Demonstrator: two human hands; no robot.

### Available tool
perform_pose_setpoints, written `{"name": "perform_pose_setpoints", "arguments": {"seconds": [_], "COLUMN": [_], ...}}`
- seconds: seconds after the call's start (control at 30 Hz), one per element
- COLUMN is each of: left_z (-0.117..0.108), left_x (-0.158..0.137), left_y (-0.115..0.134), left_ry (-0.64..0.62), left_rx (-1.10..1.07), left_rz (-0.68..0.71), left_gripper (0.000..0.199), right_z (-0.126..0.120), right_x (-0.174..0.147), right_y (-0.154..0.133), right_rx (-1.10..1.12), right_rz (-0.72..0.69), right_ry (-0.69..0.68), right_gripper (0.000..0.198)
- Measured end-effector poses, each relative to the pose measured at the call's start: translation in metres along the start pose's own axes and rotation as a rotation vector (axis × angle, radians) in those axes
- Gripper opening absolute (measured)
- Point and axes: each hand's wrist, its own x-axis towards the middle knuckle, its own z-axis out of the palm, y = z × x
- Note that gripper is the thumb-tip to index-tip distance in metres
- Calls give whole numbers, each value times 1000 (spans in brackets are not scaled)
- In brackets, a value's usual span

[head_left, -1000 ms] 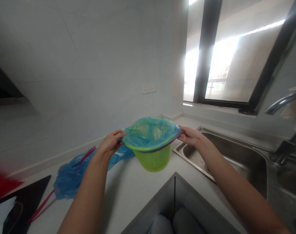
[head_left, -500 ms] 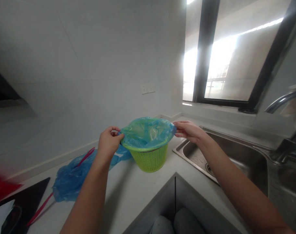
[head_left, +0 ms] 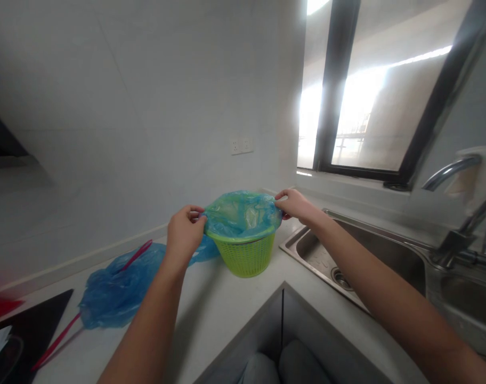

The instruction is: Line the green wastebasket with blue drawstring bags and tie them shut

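Observation:
A green plastic basket (head_left: 245,257) with meshed sides stands upright on the counter. A thin blue plastic bag (head_left: 243,217) lines its inside and folds over the rim. At the left of the rim, my left hand (head_left: 186,230) pinches the bag's edge between thumb and fingers. My right hand (head_left: 294,205) grips the bag's edge at the right side of the rim, thumb and fingers closed on it. To the left, behind my left forearm, lies a crumpled blue bag (head_left: 115,288) with pink drawstrings.
A steel sink (head_left: 355,256) with a faucet (head_left: 453,173) is set into the counter (head_left: 223,304) at the right. At the lower left is a black cooktop (head_left: 35,325), with a blurred red thing (head_left: 1,309) by it. A wall socket (head_left: 242,146) sits behind the basket.
My right hand has moved left and slightly up along the rim, its thumb now over the bag's edge. My left hand still pinches the bag. The view has shifted slightly.

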Motion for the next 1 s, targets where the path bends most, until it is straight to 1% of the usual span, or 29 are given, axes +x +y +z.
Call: {"name": "perform_pose_setpoints", "arguments": {"seconds": [0.03,0.1,0.17,0.23,0.27,0.33,0.4,0.47,0.6,0.63,0.73,0.8,0.93,1.0], "left_z": [1,0,-4,-11,-15,-23,-31,-35,-39,-40,-44,-48,-57,-60], "left_x": [2,5,7,8,8,9,9,8,4,2,-2,-4,-4,-1], "left_y": [-1,-1,1,2,2,0,-2,-1,8,10,14,15,13,11], "left_ry": [0,-3,-18,-87,-131,-221,-286,-332,-421,-454,-580,-667,-791,-791], "left_rx": [-117,-341,-484,-550,-551,-511,-445,-395,-334,-318,-272,-240,-207,-243], "left_rz": [-67,-208,-326,-400,-423,-450,-460,-467,-465,-458,-423,-400,-358,-325], "left_gripper": [20,24,30,31,30,29,32,35,30,30,32,35,36,35], "right_z": [0,0,1,3,5,7,9,10,10,10,13,17,26,28], "right_x": [0,0,2,5,7,9,10,12,20,22,30,34,41,43], "right_y": [1,5,12,20,24,28,29,28,23,21,15,11,8,10], "right_rx": [71,283,541,727,768,770,677,529,305,209,-197,-390,-536,-544], "right_rz": [22,59,88,105,98,68,48,40,20,-9,-141,-220,-315,-355], "right_ry": [-17,-61,-84,-65,-52,-30,1,44,121,130,127,100,75,108], "right_gripper": [12,5,6,10,11,13,14,15,22,22,21,22,29,31]}}
